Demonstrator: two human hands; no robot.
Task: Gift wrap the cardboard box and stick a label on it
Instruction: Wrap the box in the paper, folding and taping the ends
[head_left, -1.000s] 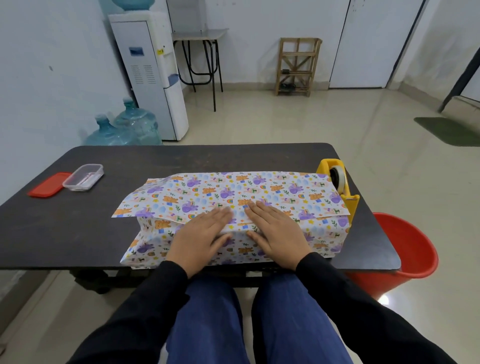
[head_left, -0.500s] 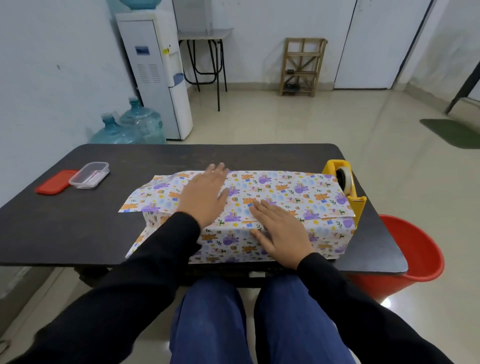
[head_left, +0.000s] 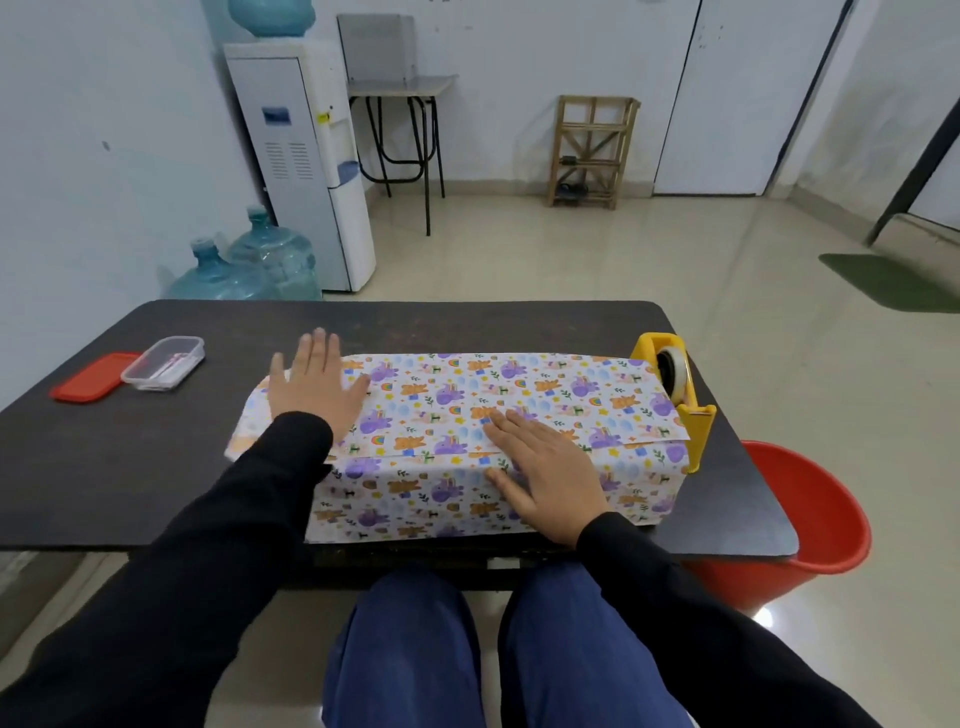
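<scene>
The left hand (head_left: 314, 387) lies flat, palm down, with its fingers straight and spread. It presses the far left end of the top of the cardboard box covered in white gift paper printed with purple and orange cartoon animals (head_left: 467, 400) and grips nothing. The right hand (head_left: 550, 467) is also flat with fingers straight and close together. It presses the paper's overlapping edge along the near top edge of the box, and its thumb lies on the near face.

The box lies lengthwise, left to right, on the near half of the dark rectangular table (head_left: 467, 325). Loose paper juts out at its left end.

A yellow tape dispenser with a roll of tape (head_left: 698, 426) stands just beside the right end of the box. At far left on the table a clear plastic container (head_left: 163, 361) touches a flat red lid (head_left: 93, 376). Its contents are too small to tell.

A red plastic bucket (head_left: 810, 519) stands on the floor at the table's right. Beyond the table's far left are a white water dispenser (head_left: 301, 166) and two blue water jugs (head_left: 270, 260). The dispenser's blue front panel cannot be read.
</scene>
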